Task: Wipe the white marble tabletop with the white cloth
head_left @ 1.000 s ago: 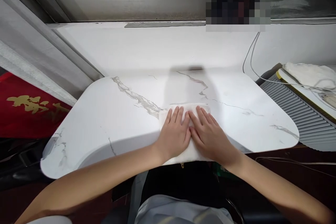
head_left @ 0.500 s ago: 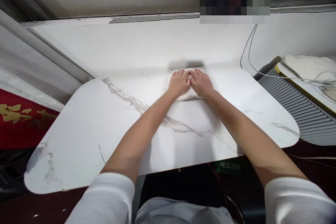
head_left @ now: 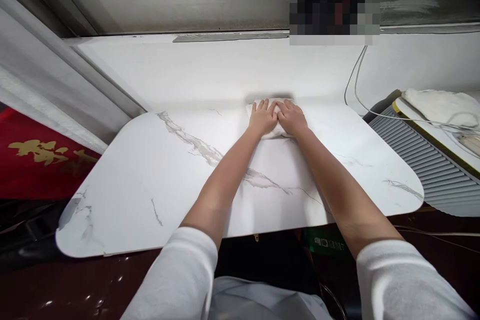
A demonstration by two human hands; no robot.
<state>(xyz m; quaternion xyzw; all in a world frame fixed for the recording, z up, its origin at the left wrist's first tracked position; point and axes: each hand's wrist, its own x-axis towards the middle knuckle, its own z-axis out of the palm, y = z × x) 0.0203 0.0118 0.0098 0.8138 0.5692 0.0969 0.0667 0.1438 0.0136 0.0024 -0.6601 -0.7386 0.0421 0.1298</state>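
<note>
Both arms are stretched out. The left hand (head_left: 263, 119) and right hand (head_left: 291, 118) lie flat, fingers spread, gripping nothing, side by side on a white cloth (head_left: 273, 132) at the marble tabletop's (head_left: 150, 175) far edge, pinning it by palm pressure.

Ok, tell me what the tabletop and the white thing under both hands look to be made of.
Tabletop: marble or a marble-look slab, white with grey veins; smooth, faintly glossy. Real stone or printed surface, I cannot tell.
White cloth: soft woven fabric, matte, likely cotton towelling; it bunches under the left hand and right hand, which press flat on it.
</note>
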